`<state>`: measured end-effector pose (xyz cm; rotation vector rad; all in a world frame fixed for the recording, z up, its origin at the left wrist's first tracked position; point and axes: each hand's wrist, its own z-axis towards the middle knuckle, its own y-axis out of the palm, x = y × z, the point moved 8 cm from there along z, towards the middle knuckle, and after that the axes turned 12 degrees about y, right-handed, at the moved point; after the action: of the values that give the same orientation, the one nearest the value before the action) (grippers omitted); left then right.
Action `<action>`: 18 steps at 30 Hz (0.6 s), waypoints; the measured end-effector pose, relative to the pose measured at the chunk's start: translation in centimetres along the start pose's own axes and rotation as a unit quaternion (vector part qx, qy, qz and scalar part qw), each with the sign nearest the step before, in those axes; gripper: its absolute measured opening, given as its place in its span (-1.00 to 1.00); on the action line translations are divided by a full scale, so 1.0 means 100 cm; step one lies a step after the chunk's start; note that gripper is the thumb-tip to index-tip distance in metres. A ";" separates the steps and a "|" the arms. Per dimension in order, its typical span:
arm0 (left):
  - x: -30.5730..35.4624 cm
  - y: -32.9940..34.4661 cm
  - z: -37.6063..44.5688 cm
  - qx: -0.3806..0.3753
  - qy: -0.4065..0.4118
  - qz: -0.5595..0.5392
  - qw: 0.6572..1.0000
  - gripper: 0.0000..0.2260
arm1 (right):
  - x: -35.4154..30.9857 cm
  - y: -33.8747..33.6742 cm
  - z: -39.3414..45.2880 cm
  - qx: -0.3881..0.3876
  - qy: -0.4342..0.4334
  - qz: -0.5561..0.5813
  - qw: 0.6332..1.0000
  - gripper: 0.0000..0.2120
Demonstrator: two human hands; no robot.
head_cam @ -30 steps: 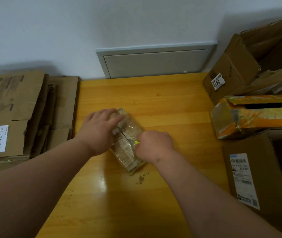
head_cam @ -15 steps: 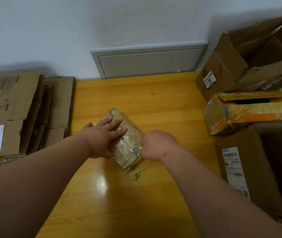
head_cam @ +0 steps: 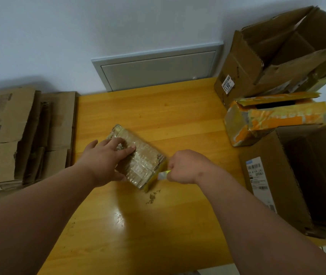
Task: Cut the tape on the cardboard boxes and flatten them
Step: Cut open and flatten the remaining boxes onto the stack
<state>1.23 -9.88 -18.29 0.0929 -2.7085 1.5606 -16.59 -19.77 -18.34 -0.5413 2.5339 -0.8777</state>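
With left hand (head_cam: 106, 159) flat on the taped box (head_cam: 138, 161) and right hand (head_cam: 184, 167) fisted around the cutter (head_cam: 163, 174) at its 4 o'clock corner, a slip could nick the left fingers (head_cam: 124, 150).

Flattened cardboard (head_cam: 19, 133) left; open boxes (head_cam: 289, 56) right

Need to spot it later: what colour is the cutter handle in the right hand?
Bright yellow-green, on the cutter in the right hand; head view.

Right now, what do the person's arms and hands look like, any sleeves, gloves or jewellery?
Both forearms are bare to the frame edge: no sleeves show. The left hand and right hand wear no gloves, and no rings, watch or bands are visible. A few small dark marks sit near the right wrist. Upper arms lie outside the view.
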 end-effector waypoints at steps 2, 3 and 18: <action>0.004 -0.006 0.000 0.043 -0.014 -0.013 0.999 -0.28 | 0.011 0.004 -0.001 -0.035 0.015 0.090 0.995 -0.71; 0.005 -0.009 0.001 0.062 -0.023 -0.017 0.998 -0.35 | 0.017 0.005 -0.001 -0.043 0.028 0.157 0.986 -0.70; 0.018 -0.009 0.027 0.018 -0.023 -0.042 0.999 -0.22 | 0.055 0.030 0.022 0.060 0.115 0.550 0.825 -0.78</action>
<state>-0.43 -12.70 -18.80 0.2432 -2.6722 1.6020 -20.83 -21.30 -23.16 1.0552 2.3442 -0.6145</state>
